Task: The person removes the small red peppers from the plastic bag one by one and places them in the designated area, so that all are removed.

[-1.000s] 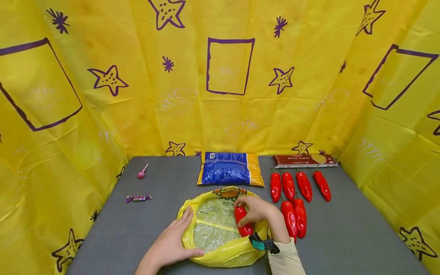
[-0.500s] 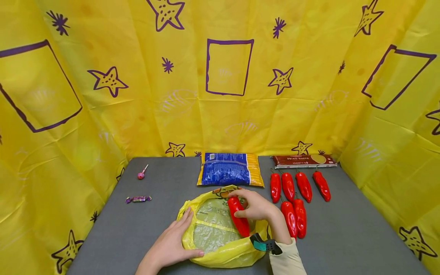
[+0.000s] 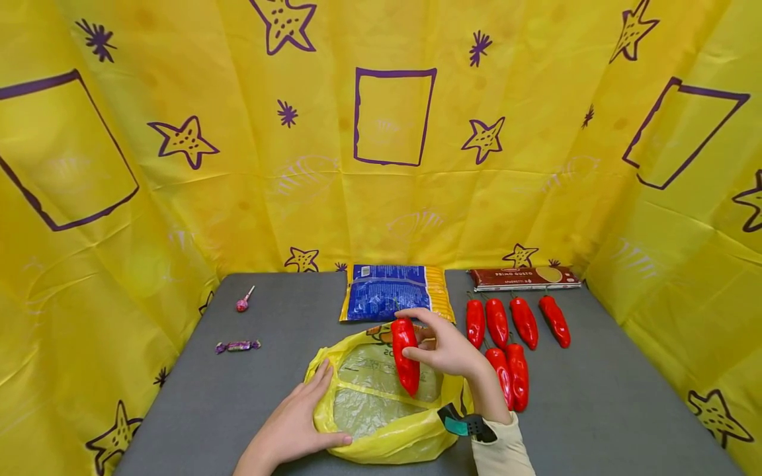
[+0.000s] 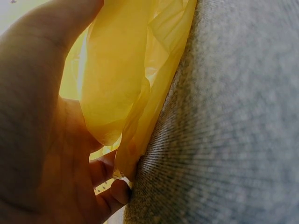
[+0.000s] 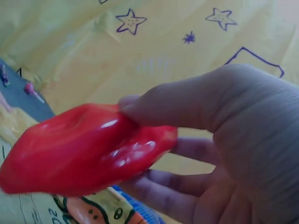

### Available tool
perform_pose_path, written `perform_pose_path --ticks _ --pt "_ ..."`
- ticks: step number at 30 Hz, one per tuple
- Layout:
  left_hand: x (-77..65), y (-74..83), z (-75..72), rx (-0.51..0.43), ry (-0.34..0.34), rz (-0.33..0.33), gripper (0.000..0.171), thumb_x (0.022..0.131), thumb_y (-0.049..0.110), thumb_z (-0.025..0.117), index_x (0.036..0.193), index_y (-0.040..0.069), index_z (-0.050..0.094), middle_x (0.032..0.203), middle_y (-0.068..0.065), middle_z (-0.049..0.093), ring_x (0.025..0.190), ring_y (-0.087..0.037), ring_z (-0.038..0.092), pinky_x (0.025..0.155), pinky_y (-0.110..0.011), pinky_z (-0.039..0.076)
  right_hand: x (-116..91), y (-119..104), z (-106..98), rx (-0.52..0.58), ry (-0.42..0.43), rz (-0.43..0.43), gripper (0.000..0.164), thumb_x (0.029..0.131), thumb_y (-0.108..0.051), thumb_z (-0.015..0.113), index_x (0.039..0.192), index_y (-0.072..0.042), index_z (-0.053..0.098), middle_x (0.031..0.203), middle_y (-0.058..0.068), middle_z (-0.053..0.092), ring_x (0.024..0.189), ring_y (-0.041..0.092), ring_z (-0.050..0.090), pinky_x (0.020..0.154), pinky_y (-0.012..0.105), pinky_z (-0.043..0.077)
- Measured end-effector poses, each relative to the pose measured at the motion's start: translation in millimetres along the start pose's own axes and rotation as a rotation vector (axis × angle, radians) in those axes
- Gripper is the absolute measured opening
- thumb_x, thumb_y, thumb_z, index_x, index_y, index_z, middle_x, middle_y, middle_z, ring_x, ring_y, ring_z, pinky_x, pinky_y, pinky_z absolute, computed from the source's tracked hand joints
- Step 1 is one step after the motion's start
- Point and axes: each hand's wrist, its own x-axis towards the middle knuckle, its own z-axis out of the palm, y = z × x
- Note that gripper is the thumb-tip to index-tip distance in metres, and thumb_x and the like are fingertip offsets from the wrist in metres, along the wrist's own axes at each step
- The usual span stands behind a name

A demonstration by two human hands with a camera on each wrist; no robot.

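A glossy red pepper (image 3: 405, 357) is gripped between the thumb and fingers of my right hand (image 3: 449, 347), held tilted above the mouth of a yellow plastic bag (image 3: 389, 446). Close up in the right wrist view, the thumb presses on the pepper (image 5: 79, 154) while fingers support its other side. The bag stands wide, its rim folded outward. My left hand (image 3: 294, 416) rests against the bag's left side, thumb along the front rim and fingers extended at the back. From the left wrist view, that hand (image 4: 70, 154) touches the yellow plastic (image 4: 117, 70) close to the grey tabletop.
Several red peppers (image 3: 524, 324) lie to the right of the bag. A spaghetti pack (image 3: 518, 279) lies behind them. A blue and yellow packet (image 3: 387, 294) lies behind the bag. On the left are a lollipop (image 3: 243, 303) and a purple wrapped candy (image 3: 238, 346). Yellow cloth surrounds the table.
The right hand has lifted the red pepper from inside the bag up over its opening, toward the back, turning it more upright. The left hand has stayed on the bag.
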Motion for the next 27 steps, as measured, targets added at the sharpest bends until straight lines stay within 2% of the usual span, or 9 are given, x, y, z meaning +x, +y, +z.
perform_pose_path --ticks 5,12,16,21,27 --pt "0.0 -0.5 0.5 0.001 -0.005 -0.008 0.132 0.067 0.085 0.079 0.168 0.012 0.033 0.177 -0.005 0.021 0.150 -0.039 0.040 0.114 -0.068 0.041 0 -3 0 0.092 0.065 0.002 0.064 0.096 -0.006 0.078 0.153 -0.012 0.049 0.138 0.020 0.061 0.100 0.027 0.073 0.083 0.030 0.063" --pt "-0.3 -1.4 0.8 0.005 -0.005 -0.003 0.132 0.068 0.085 0.079 0.168 0.013 0.033 0.177 -0.006 0.021 0.151 -0.041 0.039 0.114 -0.069 0.040 0 -6 1 0.126 0.137 -0.003 0.064 0.097 -0.007 0.077 0.155 -0.018 0.051 0.144 0.019 0.057 0.094 0.027 0.073 0.076 0.034 0.064" --pt "-0.7 -1.3 0.6 0.003 -0.006 0.008 0.131 0.069 0.084 0.079 0.168 0.012 0.032 0.177 -0.006 0.020 0.151 -0.041 0.039 0.115 -0.068 0.040 -2 -9 -1 0.164 0.152 0.006 0.063 0.097 -0.009 0.078 0.154 -0.019 0.053 0.140 0.019 0.060 0.090 0.027 0.072 0.074 0.035 0.064" --pt "-0.5 -1.5 0.3 -0.005 -0.001 0.021 0.130 0.070 0.082 0.080 0.167 0.011 0.033 0.177 -0.007 0.020 0.152 -0.043 0.038 0.115 -0.068 0.039 -6 -15 -10 0.160 0.149 0.033 0.063 0.098 -0.013 0.078 0.155 -0.019 0.053 0.133 0.016 0.065 0.085 0.025 0.072 0.070 0.030 0.060" --pt "0.6 -1.4 -0.7 -0.009 0.012 0.025 0.129 0.070 0.081 0.081 0.168 0.012 0.032 0.177 -0.006 0.019 0.152 -0.043 0.037 0.116 -0.068 0.038 -10 -16 -22 0.159 0.134 0.071 0.061 0.098 -0.015 0.077 0.154 -0.024 0.054 0.145 0.010 0.060 0.090 0.027 0.072 0.076 0.034 0.062"
